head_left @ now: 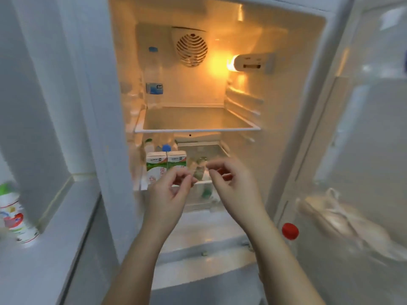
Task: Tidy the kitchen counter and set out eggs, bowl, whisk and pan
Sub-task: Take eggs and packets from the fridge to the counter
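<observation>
I look into an open fridge (pixel 198 129) lit from inside. My left hand (pixel 169 192) and my right hand (pixel 231 183) hover side by side in front of the lower shelf, fingers loosely curled, holding nothing that I can make out. Between their fingertips, further back on the shelf, sits a blurred clear item with green in it (pixel 199 170). A clear plastic bag with pale beige contents (pixel 343 219) lies in the door shelf on the right; it is too blurred to tell whether these are eggs. No bowl, whisk or pan is in view.
Two green-and-white cartons (pixel 166 167) stand at the lower shelf's left, with a blue-capped bottle (pixel 166 148) behind them. A water bottle (pixel 154 80) stands on the upper shelf. A red-capped bottle (pixel 290 231) sits in the door. A printed container (pixel 15 216) stands on the left ledge.
</observation>
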A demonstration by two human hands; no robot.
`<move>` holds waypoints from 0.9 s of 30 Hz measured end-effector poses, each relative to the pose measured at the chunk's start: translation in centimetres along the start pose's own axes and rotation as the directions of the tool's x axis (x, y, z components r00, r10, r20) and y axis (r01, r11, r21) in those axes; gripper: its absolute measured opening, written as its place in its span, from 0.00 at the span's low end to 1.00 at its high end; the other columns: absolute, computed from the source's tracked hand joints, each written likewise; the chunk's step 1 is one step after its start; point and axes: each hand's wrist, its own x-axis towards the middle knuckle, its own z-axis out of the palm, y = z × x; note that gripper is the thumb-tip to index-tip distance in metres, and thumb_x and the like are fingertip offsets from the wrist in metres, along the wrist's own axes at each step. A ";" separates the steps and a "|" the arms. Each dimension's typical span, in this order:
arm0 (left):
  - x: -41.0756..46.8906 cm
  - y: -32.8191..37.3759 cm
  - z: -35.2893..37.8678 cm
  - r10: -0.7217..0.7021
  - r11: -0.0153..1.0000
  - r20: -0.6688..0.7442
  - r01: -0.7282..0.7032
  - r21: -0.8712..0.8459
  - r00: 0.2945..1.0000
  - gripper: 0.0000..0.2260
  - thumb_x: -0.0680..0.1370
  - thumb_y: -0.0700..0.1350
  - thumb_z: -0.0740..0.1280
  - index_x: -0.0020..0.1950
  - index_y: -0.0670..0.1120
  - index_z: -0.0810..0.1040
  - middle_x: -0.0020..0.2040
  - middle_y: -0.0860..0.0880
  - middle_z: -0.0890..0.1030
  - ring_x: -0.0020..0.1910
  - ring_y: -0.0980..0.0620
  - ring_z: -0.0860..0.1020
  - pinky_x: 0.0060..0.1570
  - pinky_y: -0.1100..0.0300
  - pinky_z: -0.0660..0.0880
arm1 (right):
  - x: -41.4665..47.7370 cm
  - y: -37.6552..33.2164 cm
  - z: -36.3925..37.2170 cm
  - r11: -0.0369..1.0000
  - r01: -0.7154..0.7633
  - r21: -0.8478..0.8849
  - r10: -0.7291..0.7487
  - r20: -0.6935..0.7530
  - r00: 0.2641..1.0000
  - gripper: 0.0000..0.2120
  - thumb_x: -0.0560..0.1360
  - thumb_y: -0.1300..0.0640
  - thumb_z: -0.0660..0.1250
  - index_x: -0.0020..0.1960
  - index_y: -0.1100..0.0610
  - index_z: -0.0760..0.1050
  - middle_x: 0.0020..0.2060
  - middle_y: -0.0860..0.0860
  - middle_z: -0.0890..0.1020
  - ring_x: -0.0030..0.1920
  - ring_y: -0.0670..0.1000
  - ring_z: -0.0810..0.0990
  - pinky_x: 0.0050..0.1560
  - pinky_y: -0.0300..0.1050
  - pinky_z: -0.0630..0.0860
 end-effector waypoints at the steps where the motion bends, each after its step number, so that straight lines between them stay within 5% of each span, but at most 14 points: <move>1: 1.6 -0.3 1.4 0.036 0.999 0.047 -0.034 -0.041 0.998 0.05 0.76 0.46 0.67 0.43 0.57 0.78 0.40 0.56 0.82 0.43 0.56 0.82 0.44 0.51 0.80 | 0.7 0.5 -0.7 0.999 0.000 -0.045 -0.002 -0.052 0.999 0.07 0.71 0.59 0.66 0.46 0.52 0.81 0.42 0.44 0.81 0.42 0.43 0.79 0.44 0.37 0.74; 4: 5.5 -0.7 5.6 0.130 0.981 0.218 -0.094 -0.168 0.967 0.03 0.73 0.52 0.64 0.45 0.59 0.77 0.41 0.58 0.82 0.43 0.56 0.82 0.42 0.51 0.80 | 2.4 0.7 -3.0 0.977 -0.024 -0.210 -0.024 -0.222 0.975 0.07 0.71 0.60 0.66 0.46 0.54 0.81 0.41 0.45 0.81 0.43 0.43 0.78 0.45 0.34 0.74; 8: 8.1 0.2 10.5 0.265 0.942 0.366 -0.159 -0.295 0.892 0.06 0.75 0.45 0.68 0.45 0.58 0.78 0.41 0.59 0.82 0.41 0.61 0.82 0.41 0.61 0.78 | 3.1 0.7 -6.3 0.896 -0.126 -0.426 -0.045 -0.370 0.928 0.07 0.72 0.63 0.68 0.48 0.54 0.81 0.41 0.43 0.79 0.43 0.41 0.78 0.45 0.31 0.73; 12: 7.9 2.8 14.5 0.448 0.861 0.484 -0.217 -0.459 0.752 0.07 0.76 0.43 0.69 0.45 0.56 0.78 0.40 0.59 0.81 0.41 0.62 0.80 0.40 0.74 0.72 | 0.7 -0.2 -9.6 0.765 -0.285 -0.578 -0.072 -0.516 0.854 0.07 0.73 0.63 0.69 0.48 0.54 0.81 0.42 0.45 0.81 0.43 0.41 0.78 0.47 0.32 0.74; 20: 2.1 10.3 19.9 0.786 0.613 0.535 -0.274 -0.741 0.309 0.02 0.75 0.49 0.66 0.45 0.53 0.77 0.39 0.58 0.80 0.40 0.60 0.77 0.43 0.59 0.75 | -8.9 -4.7 -16.1 0.383 -0.682 -0.623 -0.038 -0.748 0.662 0.07 0.73 0.65 0.69 0.46 0.54 0.81 0.40 0.45 0.81 0.41 0.43 0.78 0.45 0.32 0.73; 27: -3.0 15.3 21.9 0.859 0.462 0.504 -0.292 -0.837 -0.085 0.03 0.76 0.47 0.67 0.47 0.49 0.76 0.44 0.54 0.79 0.43 0.54 0.74 0.48 0.54 0.73 | -15.9 -9.5 -19.8 -0.057 -0.889 -0.454 0.193 -0.879 0.436 0.08 0.72 0.64 0.69 0.47 0.53 0.81 0.39 0.47 0.80 0.41 0.47 0.79 0.47 0.39 0.73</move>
